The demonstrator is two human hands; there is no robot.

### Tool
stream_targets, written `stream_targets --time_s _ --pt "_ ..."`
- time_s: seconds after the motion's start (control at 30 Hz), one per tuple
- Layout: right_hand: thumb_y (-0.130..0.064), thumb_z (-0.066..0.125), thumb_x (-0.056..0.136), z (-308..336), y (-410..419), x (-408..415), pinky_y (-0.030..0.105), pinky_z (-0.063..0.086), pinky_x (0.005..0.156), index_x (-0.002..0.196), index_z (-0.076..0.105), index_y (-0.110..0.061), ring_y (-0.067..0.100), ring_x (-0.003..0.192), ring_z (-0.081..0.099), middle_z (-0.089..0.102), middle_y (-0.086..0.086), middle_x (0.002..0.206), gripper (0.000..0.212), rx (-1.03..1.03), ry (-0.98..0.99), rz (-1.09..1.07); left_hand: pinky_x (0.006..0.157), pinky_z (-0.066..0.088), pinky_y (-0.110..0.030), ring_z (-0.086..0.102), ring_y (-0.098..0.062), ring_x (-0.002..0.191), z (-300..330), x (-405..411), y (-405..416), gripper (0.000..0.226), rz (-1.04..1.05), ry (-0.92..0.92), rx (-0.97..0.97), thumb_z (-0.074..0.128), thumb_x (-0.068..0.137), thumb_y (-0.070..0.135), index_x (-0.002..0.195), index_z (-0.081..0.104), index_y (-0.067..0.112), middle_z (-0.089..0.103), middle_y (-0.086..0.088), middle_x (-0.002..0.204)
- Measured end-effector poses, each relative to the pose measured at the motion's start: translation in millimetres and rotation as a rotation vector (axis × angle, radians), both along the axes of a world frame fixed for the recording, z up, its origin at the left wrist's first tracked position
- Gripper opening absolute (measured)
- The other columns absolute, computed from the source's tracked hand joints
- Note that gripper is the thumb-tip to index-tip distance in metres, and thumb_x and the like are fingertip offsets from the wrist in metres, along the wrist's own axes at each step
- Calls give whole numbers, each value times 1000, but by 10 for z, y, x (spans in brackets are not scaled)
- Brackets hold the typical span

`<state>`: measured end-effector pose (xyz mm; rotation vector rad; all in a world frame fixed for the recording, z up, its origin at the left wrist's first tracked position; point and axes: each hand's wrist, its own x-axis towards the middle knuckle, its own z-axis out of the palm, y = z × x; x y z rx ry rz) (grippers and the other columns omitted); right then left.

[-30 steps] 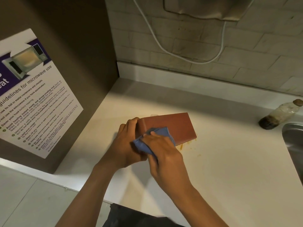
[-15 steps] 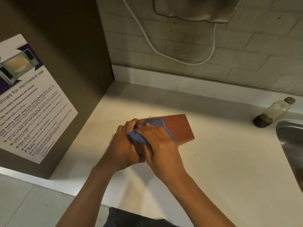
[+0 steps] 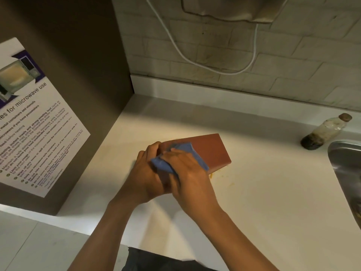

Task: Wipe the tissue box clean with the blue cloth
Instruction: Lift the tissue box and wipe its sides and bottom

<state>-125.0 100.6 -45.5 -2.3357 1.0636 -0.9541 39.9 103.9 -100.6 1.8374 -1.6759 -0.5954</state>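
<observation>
A reddish-brown tissue box (image 3: 210, 151) lies flat on the white counter (image 3: 263, 202), its long side angled toward the back right. My left hand (image 3: 145, 178) grips the box's near left end, fingers curled over its top edge. My right hand (image 3: 187, 173) holds the crumpled blue cloth (image 3: 175, 159) and presses it on the box's top near that same end. The box's near left part is hidden under both hands.
A brown cabinet side with a microwave-use poster (image 3: 33, 130) stands at the left. A grimy bottle (image 3: 326, 133) stands by the steel sink (image 3: 345, 173) at the right. Small orange stains (image 3: 220, 176) mark the counter beside the box. A white cable (image 3: 205, 65) hangs on the tiled wall.
My right hand has rubbed the blue cloth back and forth over the box's near end, ending slightly farther up the top. My left hand keeps its grip.
</observation>
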Motion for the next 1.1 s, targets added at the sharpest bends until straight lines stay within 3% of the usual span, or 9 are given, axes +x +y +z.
stream_targets --time_s 0.07,0.23,0.43,0.5,0.57,0.7,0.87,1.0,1.1 --pt "-6 57 96 -86 -21 -172 34 46 101 119 70 -11 19 114 60 67 1 120 27 -22 -77 -22 98 52 -40 54 -22 113 -10 -25 9 109 -13 77 -61 95 61 26 150 33 16 49 0 131" --pt "-2 59 96 -66 -414 -381 39 49 94 119 71 -20 13 102 63 71 -7 111 32 73 -125 -224 91 55 -40 50 -17 116 -15 -4 59 125 -35 4 -67 92 47 54 147 20 38 31 28 124" --pt "-2 63 92 -6 -160 20 32 45 102 122 67 -8 19 116 58 67 7 122 31 69 -76 -43 91 49 -31 55 -20 114 -125 1 3 106 -5 19 -9 82 58 43 148 29 26 47 6 134" --pt "8 66 85 -72 20 34 30 46 100 118 68 0 18 115 56 68 16 120 34 18 -69 24 99 50 -36 57 -26 124 -159 -16 -5 92 47 107 50 74 69 31 151 34 22 52 -5 141" --pt "12 68 83 -161 66 -96 28 48 96 110 73 -2 14 107 59 72 13 110 31 -68 -123 36 104 49 -42 56 -31 126 -172 -29 -11 102 22 163 78 76 61 43 151 36 14 55 -10 140" --pt "2 61 92 -200 -208 -453 37 50 92 117 72 -20 16 104 63 69 -10 111 34 -50 -136 -132 90 57 -43 56 -16 112 -182 6 79 121 -10 111 -15 93 45 50 146 28 39 48 15 126" --pt "-4 57 97 -117 -685 -453 34 50 93 106 75 -21 6 88 63 71 -11 94 27 76 -158 -343 89 57 -39 52 -13 112 -123 -27 17 125 -38 65 -41 91 44 57 145 17 49 35 26 119" --pt "-8 62 95 -28 -512 -78 21 47 84 99 76 -15 2 88 61 72 -4 94 16 66 -167 -209 92 53 -35 54 -17 115 -169 -11 -43 125 -62 71 -66 94 49 54 149 23 31 43 14 131" --pt "5 63 91 -63 -174 162 18 43 99 109 75 -7 6 103 63 74 4 107 25 24 -283 -19 98 47 -32 57 -27 122 -220 -20 -61 105 -67 59 28 61 62 64 147 35 7 53 -9 136"
